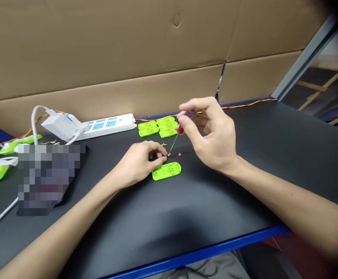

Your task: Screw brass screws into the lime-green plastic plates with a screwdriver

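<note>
My right hand [214,135] is raised over the table and grips a screwdriver [180,130] with a red and purple handle. Its thin shaft slants down to the left, and the tip is beside small brass-coloured parts [180,154] on the black surface. Close to that tip, my left hand [138,162] rests low with thumb and fingers pinched together; whatever is between them is too small to make out. A bright green plastic shell [166,171] lies just in front of the left fingertips, its moulded inner side up.
Several green shells with small parts inside [168,133] sit in rows at the back. A white power strip [111,126] with a plugged-in charger [60,126] stands to their left. A blurred-out dark object [49,178] lies at left, near white cables. Cardboard [157,46] walls the rear.
</note>
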Demonstrator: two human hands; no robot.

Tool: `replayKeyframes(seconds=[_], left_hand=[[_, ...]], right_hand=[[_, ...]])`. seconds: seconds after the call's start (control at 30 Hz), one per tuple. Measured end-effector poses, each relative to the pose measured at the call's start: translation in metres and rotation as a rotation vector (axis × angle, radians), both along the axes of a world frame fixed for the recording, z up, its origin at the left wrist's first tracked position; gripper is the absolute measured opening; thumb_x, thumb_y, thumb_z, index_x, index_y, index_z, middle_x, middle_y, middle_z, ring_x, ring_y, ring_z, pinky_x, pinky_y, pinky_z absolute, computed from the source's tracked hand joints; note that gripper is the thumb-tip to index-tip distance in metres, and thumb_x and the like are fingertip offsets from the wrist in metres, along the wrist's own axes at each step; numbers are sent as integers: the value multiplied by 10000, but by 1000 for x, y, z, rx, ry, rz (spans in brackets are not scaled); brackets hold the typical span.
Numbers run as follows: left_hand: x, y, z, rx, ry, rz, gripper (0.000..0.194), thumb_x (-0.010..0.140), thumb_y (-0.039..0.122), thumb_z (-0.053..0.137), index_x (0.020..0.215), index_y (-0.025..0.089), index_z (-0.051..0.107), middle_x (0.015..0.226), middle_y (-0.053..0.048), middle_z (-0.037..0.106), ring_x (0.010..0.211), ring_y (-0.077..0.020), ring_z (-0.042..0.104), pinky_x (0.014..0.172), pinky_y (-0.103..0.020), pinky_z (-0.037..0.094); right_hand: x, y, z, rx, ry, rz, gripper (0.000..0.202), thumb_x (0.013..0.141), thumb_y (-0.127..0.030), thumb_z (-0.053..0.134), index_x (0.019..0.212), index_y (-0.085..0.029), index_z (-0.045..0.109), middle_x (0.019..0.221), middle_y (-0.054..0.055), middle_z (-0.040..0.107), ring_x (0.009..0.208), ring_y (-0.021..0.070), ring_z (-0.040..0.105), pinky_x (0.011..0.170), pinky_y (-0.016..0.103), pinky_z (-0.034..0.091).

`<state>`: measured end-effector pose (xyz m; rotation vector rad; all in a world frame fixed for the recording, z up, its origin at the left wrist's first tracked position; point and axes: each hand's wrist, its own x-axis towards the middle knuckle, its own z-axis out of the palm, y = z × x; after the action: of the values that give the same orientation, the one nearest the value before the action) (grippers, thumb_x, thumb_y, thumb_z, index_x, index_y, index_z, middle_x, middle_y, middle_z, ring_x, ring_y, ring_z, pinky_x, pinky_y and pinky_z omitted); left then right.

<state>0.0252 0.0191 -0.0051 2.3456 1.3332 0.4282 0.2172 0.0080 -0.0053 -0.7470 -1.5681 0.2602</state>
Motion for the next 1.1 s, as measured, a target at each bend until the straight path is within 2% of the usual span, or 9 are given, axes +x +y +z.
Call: replayKeyframes(seconds=[0.2, 0.47, 0.67, 0.9, 1.1], left_hand=[[0, -1, 1, -21, -17, 15, 246, 833, 377, 595, 968, 209, 711, 810, 12, 696, 674, -137, 589, 647, -241, 448], [0, 0, 0, -4, -14, 6, 198, 827, 365, 588, 852, 197, 691, 743, 19, 669, 624, -128, 565, 592, -232, 419], [0, -1, -1, 14, -13, -10, 183, 828, 352, 583, 834, 199, 683, 760, 19, 674, 640, -130, 574, 632, -241, 428], [0, 0, -1, -3, -34, -5, 182, 824, 347, 589, 823, 191, 685, 750, 18, 669, 633, -126, 564, 617, -238, 418], [1, -1, 0, -43, -66, 9, 164, 822, 331, 609, 793, 188, 683, 730, 26, 662, 625, -116, 549, 586, -222, 392]], right_hand=[[-1, 1, -2, -2, -48, -14, 147, 926, -232, 552, 1071, -256, 565, 1025, 12, 649, 887, 153, 691, 744, 315, 640], [-3, 1, -4, -12, -38, -4, 150, 922, -245, 564, 1071, -258, 563, 1015, 11, 655, 856, 153, 700, 734, 318, 644], [-4, 1, -3, -21, -54, 11, 131, 930, -258, 549, 1061, -262, 553, 1012, 15, 644, 758, 135, 694, 706, 317, 646], [-5, 1, -4, -5, -41, 32, 142, 924, -220, 553, 1063, -251, 557, 988, 6, 627, 744, 121, 690, 697, 299, 635], [-5, 1, -3, 10, -48, 19, 155, 913, -220, 569, 1066, -236, 578, 1028, 22, 652, 890, 160, 690, 717, 304, 628]])
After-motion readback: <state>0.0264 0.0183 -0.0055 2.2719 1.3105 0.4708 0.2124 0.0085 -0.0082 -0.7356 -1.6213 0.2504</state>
